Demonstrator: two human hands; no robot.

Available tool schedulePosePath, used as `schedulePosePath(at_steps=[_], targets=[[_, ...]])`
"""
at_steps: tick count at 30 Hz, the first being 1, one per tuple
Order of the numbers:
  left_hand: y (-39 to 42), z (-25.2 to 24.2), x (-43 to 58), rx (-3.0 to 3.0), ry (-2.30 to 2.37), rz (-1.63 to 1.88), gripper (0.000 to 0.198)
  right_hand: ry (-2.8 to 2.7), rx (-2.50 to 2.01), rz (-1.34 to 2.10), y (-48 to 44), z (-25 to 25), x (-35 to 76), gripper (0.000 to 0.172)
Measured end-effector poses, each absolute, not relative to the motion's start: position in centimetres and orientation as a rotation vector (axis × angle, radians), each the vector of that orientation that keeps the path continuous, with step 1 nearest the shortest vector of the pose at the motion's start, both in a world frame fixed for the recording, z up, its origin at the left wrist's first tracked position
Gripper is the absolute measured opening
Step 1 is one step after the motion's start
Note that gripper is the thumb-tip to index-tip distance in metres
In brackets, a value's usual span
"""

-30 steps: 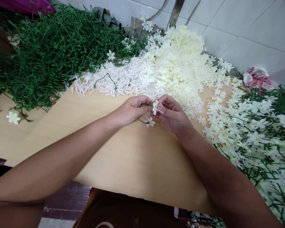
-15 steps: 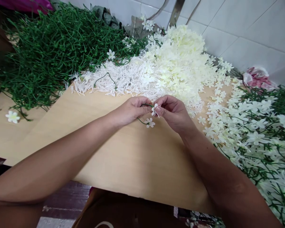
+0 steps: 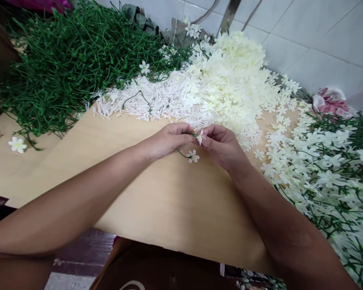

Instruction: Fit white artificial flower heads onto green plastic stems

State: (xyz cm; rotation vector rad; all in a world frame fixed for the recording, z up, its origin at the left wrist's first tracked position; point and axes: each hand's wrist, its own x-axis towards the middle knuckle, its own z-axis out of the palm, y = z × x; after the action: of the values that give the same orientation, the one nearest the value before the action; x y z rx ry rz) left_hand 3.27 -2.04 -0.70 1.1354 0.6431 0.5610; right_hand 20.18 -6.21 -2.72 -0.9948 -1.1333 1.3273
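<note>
Pinched in my left hand (image 3: 172,139) is a green artificial flower stem (image 3: 179,152), curving down to a white blossom (image 3: 193,156) that hangs just below my fingers. Its other end reaches a second white flower (image 3: 200,137), which my right hand (image 3: 222,145) grips between thumb and forefinger. The fingertips of both hands almost meet there. Right behind them lies a heap of thin white stalks (image 3: 166,96), with a mound of cream flower heads (image 3: 232,72) beside it.
Green stems pile up (image 3: 72,64) at the back left. Finished-looking white flowers on stems (image 3: 329,177) cover the right side. Brown board (image 3: 157,201) forms the work surface. A loose flower (image 3: 17,145) lies at the left; a tiled wall (image 3: 317,36) stands behind.
The flower between my hands has turned from facing me to a more sideways, upright pose, and my right fingers have closed in nearer the left ones. The view has shifted slightly.
</note>
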Motion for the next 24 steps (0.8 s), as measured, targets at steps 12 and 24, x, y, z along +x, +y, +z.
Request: schedulePosePath(at_steps=[12, 24], targets=[[-2.02, -0.53, 3.42, 0.946, 0.717, 0.521, 0.031, -0.954, -0.859, 1.471, -6.24, -3.01, 19.81, 0.019], [-2.14, -0.67, 3.45, 0.904, 0.727, 0.497, 0.035, -0.979, -0.868, 1.438, -6.36, -2.76, 19.39, 0.023]])
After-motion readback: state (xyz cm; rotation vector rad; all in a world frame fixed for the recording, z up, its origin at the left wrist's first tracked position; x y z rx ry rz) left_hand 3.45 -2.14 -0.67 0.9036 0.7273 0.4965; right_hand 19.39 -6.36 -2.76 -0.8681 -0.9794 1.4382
